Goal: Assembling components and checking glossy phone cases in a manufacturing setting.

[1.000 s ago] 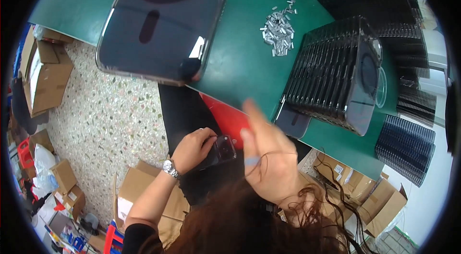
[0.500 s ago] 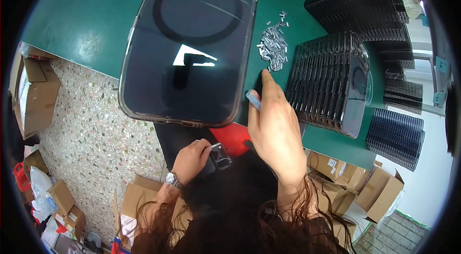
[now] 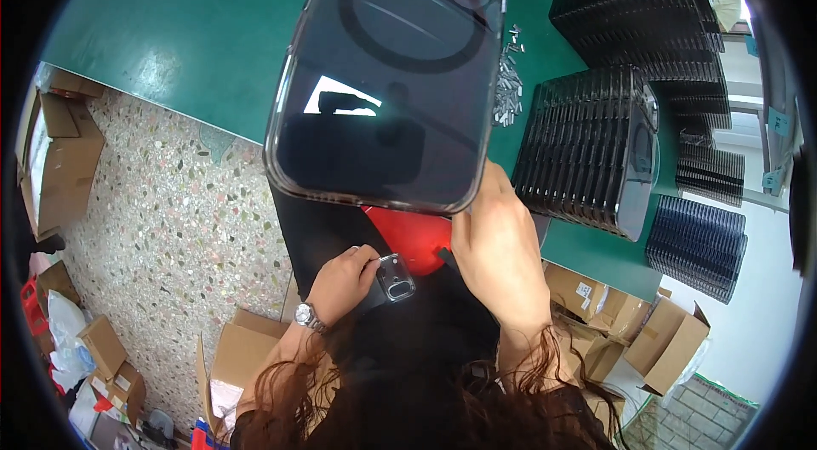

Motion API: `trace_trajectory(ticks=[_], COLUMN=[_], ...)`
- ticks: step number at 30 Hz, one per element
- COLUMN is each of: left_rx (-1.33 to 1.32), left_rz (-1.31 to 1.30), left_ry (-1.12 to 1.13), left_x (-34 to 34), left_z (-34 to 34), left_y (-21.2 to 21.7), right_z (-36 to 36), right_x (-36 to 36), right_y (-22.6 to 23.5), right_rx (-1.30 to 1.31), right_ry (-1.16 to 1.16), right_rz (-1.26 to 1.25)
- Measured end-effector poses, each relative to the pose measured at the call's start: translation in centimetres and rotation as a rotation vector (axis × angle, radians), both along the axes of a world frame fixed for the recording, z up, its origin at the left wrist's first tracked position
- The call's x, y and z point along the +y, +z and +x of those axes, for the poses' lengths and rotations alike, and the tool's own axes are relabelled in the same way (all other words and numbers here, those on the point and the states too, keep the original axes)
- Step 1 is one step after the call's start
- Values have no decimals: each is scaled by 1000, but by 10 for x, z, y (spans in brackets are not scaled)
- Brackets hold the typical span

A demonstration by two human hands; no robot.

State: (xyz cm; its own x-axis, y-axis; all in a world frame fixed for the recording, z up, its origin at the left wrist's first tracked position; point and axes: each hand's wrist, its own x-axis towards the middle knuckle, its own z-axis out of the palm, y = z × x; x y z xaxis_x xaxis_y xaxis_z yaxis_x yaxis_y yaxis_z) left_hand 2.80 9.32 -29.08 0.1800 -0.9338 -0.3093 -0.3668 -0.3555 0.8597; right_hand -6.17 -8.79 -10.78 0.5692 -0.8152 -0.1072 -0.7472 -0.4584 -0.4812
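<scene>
Head view: vs half a sec ago, right hand (image 3: 502, 254) is lifting the clear phone case (image 3: 391, 75) closer to cam, now filling the upper centre above the green bench (image 3: 170, 33); its fingers are pinching the case's lower edge. Left hand (image 3: 345, 280) is staying low in lap, fingers curled round a small camera-lens piece (image 3: 396, 278).

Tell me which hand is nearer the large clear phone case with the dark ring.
Right. The right hand holds the large clear phone case at its lower edge; the left hand sits lower, apart.
</scene>
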Motion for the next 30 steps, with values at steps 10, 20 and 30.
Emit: trace_trajectory(ticks=[10,20,30], left_rx=[123,52,39], left_rz=[-44,-129,-47], left_ry=[43,148,-13], left_x=[4,-2,-26], left_z=[6,25,-11], left_y=[9,46,63], right_z=[7,-23,-85], right_x=[-18,32,27], right_y=[-14,8,-83], right_rx=[-80,-252,-183], right_ry=[-97,102,591], right_rz=[-93,296,107])
